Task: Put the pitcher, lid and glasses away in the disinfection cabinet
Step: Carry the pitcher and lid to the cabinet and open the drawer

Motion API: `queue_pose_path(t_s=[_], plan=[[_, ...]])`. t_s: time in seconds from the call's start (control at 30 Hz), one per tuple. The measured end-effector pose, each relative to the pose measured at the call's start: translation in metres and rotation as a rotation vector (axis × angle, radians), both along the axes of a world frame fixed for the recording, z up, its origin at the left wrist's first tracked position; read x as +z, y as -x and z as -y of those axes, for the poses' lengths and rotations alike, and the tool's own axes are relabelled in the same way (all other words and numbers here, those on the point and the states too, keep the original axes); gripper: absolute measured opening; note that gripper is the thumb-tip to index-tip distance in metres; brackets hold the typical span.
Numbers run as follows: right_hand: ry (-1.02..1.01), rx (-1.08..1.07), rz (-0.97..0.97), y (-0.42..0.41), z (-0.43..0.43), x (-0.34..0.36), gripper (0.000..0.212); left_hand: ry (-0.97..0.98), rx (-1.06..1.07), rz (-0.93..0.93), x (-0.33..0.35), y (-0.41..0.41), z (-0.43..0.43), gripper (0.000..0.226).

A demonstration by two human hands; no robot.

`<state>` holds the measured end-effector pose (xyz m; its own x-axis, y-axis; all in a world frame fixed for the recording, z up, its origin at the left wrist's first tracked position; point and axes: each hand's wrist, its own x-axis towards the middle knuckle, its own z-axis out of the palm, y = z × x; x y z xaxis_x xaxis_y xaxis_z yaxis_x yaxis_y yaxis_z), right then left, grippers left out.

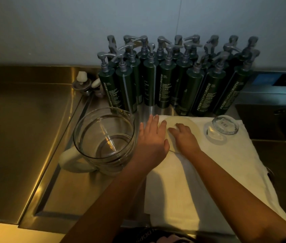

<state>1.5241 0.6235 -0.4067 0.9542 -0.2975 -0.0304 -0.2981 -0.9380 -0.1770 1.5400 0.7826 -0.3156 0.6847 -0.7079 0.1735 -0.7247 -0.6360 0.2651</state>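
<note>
Hands are both down on the lid [182, 127], a pale disc lying flat on the white towel [200, 181]. Left hand [151, 139] is spread flat, fingers open, resting by the lid's left edge; right hand [184, 137] lies on top of it, fingers loosely out, no real grip on anything. Pitcher [104, 135] stands upright just left of the towel on the steel table [33, 137]. One glass [222, 128] lies tipped on the towel's far right, pump bottles [173, 76] behind.

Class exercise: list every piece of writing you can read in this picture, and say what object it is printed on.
"PETER THOMAS ROTH": running up the sides of the dark green pump bottles.
"MEGA-RICH BODY CLEANSER": on the same bottles.
Smaller print on the bottles: too small to read.
Lettering on dark fabric at the bottom edge: cut off, unreadable.
</note>
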Motion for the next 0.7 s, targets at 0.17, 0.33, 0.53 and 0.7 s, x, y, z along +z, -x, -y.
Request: queue_pose_path(t_s=[0.17, 0.33, 0.53, 0.7], plan=[[0.033, 0.005, -0.01, 0.001, 0.0, 0.004, 0.055, -0.014, -0.013, -0.003, -0.001, 0.002, -0.005, 0.057], [0.014, -0.009, 0.056, 0.018, -0.012, 0.002, 0.044, 0.03, -0.007, -0.045, 0.006, 0.008, -0.013, 0.063], [-0.062, -0.037, 0.134, 0.052, -0.034, -0.004, 0.037, 0.006, -0.011, -0.099, -0.003, 0.027, -0.024, 0.058], [-0.073, -0.026, 0.146, 0.075, -0.048, -0.001, 0.041, 0.024, 0.001, -0.134, -0.008, 0.047, -0.03, 0.058]])
